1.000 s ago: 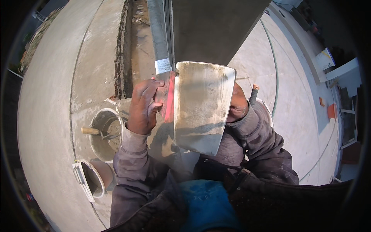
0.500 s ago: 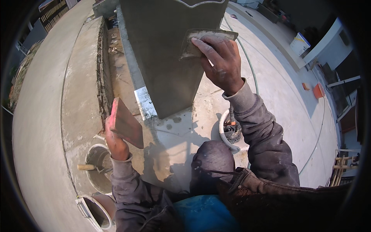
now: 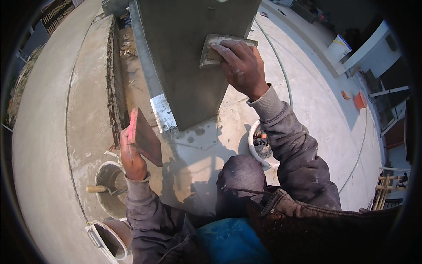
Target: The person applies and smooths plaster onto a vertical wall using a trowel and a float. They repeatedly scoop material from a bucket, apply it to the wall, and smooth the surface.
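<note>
A grey plastered column (image 3: 182, 94) rises in front of me. Flat against its face lies a cement-smeared plastering float (image 3: 206, 52), gripped from behind by my right hand (image 3: 246, 70), its fingers closed over the back. Lower on the left, my left hand (image 3: 133, 160) is wrapped round a second float, a reddish-pink one (image 3: 147, 140). That one is held on edge, apart from the column; its handle is hidden by my fingers. A shiny metal strip (image 3: 162, 112) stands along the column's lower left edge.
By my left forearm stand a bucket (image 3: 100, 176) with a wooden-handled tool (image 3: 96, 188) across it and another bucket (image 3: 118, 240). A white-rimmed bucket (image 3: 253, 145) sits beyond my knee. A hose (image 3: 281, 70) crosses the concrete, and an orange container (image 3: 360, 100) stands far right.
My right hand and its float have shifted a little left across the column face. The left hand keeps its grip, with the pink float turned slightly. The whole view has shifted slightly.
</note>
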The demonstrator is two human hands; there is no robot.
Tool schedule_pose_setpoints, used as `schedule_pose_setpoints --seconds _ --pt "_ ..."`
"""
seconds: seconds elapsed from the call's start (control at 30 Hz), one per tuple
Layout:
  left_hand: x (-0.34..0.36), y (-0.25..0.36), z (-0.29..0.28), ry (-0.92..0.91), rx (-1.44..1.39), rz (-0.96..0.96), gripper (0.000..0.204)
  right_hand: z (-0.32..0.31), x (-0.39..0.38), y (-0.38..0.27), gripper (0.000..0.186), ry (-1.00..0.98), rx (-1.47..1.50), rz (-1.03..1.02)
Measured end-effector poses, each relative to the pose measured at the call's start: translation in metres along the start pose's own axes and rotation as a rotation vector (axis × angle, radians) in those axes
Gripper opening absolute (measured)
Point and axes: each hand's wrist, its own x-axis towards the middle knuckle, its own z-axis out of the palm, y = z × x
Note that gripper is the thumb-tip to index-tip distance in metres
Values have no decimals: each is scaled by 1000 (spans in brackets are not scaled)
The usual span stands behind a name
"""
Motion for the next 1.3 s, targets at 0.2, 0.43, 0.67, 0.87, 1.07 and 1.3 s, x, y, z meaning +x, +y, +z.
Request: schedule_pose_setpoints --seconds 0.2,0.43,0.67,0.87,1.07,1.3 --pt "1 0 3 -9 23 2 54 -9 32 -18 42 328 64 216" --pt "-1 3 2 -26 3 -34 53 6 52 -6 35 442 -22 218" --pt "1 5 -2 -45 16 -27 51 9 44 -17 39 325 -52 289" --pt "-1 2 1 -34 16 -65 48 19 10 -22 31 268 -8 346" --pt "-1 2 -2 -56 46 -53 48 5 47 -20 28 435 29 296" --pt "0 4 3 -33 13 -29 47 -4 47 -23 35 281 -62 359"
